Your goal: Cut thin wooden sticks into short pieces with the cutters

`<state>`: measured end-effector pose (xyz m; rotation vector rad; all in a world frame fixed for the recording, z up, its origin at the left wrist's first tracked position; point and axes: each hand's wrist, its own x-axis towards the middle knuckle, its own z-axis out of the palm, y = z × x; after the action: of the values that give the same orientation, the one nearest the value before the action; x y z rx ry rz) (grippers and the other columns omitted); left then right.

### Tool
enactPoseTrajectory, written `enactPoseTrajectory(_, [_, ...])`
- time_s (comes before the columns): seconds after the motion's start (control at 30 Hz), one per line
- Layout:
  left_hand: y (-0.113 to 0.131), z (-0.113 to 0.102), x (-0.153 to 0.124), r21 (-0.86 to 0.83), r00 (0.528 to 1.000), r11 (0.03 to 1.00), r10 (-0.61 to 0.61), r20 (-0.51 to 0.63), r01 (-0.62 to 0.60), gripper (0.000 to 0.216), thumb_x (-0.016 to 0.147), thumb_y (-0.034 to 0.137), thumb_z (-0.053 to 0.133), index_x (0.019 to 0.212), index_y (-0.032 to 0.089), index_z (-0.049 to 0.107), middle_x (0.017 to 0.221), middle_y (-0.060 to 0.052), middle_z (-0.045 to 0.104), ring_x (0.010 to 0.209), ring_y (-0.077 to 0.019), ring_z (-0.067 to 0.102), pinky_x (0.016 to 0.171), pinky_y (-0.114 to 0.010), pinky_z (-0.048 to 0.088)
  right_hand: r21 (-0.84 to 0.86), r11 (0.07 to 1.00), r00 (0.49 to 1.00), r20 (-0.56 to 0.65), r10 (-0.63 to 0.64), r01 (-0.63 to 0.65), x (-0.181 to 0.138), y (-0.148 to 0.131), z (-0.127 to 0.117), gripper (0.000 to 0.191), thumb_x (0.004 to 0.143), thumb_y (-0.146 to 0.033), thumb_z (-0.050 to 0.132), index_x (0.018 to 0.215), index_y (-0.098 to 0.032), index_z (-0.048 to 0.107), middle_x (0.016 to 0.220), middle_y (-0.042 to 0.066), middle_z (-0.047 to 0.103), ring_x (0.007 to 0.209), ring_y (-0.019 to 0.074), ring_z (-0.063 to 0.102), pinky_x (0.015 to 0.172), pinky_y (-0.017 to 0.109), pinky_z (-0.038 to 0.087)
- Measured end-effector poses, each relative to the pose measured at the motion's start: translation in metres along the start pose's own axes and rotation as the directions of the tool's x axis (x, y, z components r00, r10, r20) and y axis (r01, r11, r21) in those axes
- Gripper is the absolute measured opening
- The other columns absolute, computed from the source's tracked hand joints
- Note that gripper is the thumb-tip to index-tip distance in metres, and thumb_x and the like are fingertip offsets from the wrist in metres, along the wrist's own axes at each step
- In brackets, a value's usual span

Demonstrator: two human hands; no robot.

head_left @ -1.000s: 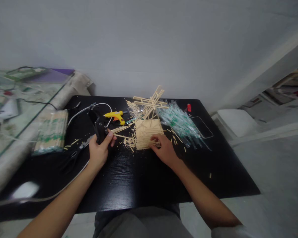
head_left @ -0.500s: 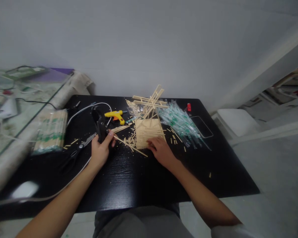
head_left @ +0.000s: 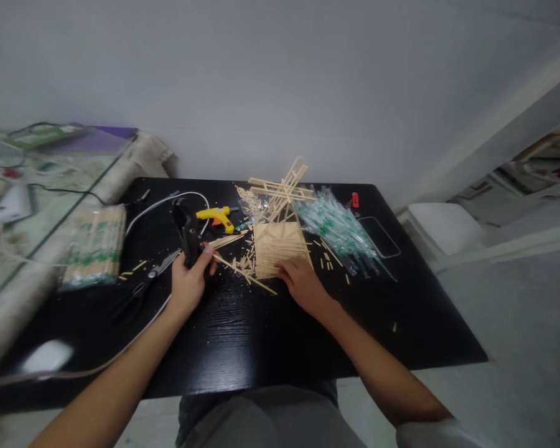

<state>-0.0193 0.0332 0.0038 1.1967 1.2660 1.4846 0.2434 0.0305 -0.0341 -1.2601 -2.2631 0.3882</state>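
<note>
My left hand (head_left: 190, 280) is closed around the lower part of a black tool (head_left: 190, 233) with a rounded, looped upper end; its exact kind is unclear. By its fingertips is the end of a thin wooden stick (head_left: 224, 260), though I cannot tell whether they pinch it. My right hand (head_left: 303, 285) has its fingers curled down at the front right of a square panel of wooden sticks (head_left: 266, 249). What those fingertips grip, if anything, is hidden. Behind the panel rises a crossed, lattice-like stick structure (head_left: 284, 190). Cut stick pieces (head_left: 246, 264) lie scattered left of the panel.
A yellow glue gun (head_left: 218, 216) lies behind my left hand. Scissors (head_left: 147, 283) and a white cable (head_left: 156, 314) are to its left, near a bagged stick bundle (head_left: 96, 246). Clear-and-green plastic wrappers (head_left: 338, 227), a phone-like dark rectangle (head_left: 380, 238) and a red item (head_left: 355, 200) occupy the right.
Both hands keep almost the same positions, with the right fingers shifted very slightly at the panel's front edge. The view has tilted a little.
</note>
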Motion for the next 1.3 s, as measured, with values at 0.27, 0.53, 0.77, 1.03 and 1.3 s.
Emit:
enactPoseTrajectory(0.27, [0.001,0.001,0.0,0.028,1.0,1.0,0.004,0.005,-0.005,0.027,0.089,0.041,0.067,0.075,0.018,0.061,0.064,0.003,0.058,0.053,-0.009,0.047,0.058,-0.025,0.038,0.109,0.993,0.991,-0.13,-0.026,0.04,-0.001,-0.009,-0.006,0.021,0.102,-0.015,0.047,0.113,-0.018,0.065,0.103,0.012,0.063,0.099,0.0265,0.059,0.092,0.043,0.051])
enactPoseTrajectory(0.53, [0.001,0.0,-0.001,0.075,1.0,0.997,0.009,0.019,-0.011,0.026,0.09,0.04,0.067,0.076,0.019,0.062,0.06,0.003,0.056,0.054,-0.0098,0.048,0.058,-0.025,0.038,0.321,0.944,0.991,-0.131,-0.037,0.078,-0.001,-0.021,-0.013,0.014,0.102,-0.017,0.048,0.101,-0.018,0.062,0.1,0.01,0.061,0.096,0.022,0.06,0.088,0.036,0.051])
enactPoseTrajectory(0.77, [-0.003,0.0,-0.001,0.097,1.0,0.995,0.012,0.006,-0.013,0.025,0.088,0.041,0.07,0.078,0.019,0.063,0.063,0.003,0.057,0.055,-0.0105,0.049,0.058,-0.026,0.039,0.47,0.882,0.998,-0.016,0.056,-0.042,0.0,-0.02,-0.01,0.006,0.095,-0.022,0.064,0.094,-0.018,0.068,0.088,0.005,0.071,0.08,0.0182,0.065,0.076,0.03,0.051])
enactPoseTrajectory(1.03, [0.013,0.007,-0.008,0.282,0.992,0.951,0.114,0.046,-0.123,0.021,0.088,0.039,0.067,0.085,0.019,0.063,0.064,0.004,0.057,0.056,-0.011,0.049,0.059,-0.026,0.041,0.622,0.751,0.957,0.288,0.042,-0.22,-0.002,-0.024,-0.005,0.01,0.086,-0.027,0.075,0.091,-0.018,0.077,0.084,0.003,0.077,0.077,0.0174,0.069,0.074,0.027,0.051])
enactPoseTrajectory(1.3, [0.044,0.013,-0.02,0.493,0.877,0.729,0.339,0.342,-0.474,0.013,0.083,0.025,0.065,0.094,0.019,0.065,0.078,0.001,0.07,0.061,-0.012,0.059,0.062,-0.023,0.046,0.748,0.621,0.955,0.296,0.007,-0.236,-0.003,-0.027,0.003,0.013,0.082,-0.027,0.075,0.089,-0.016,0.077,0.084,0.004,0.077,0.078,0.0189,0.072,0.077,0.029,0.055])
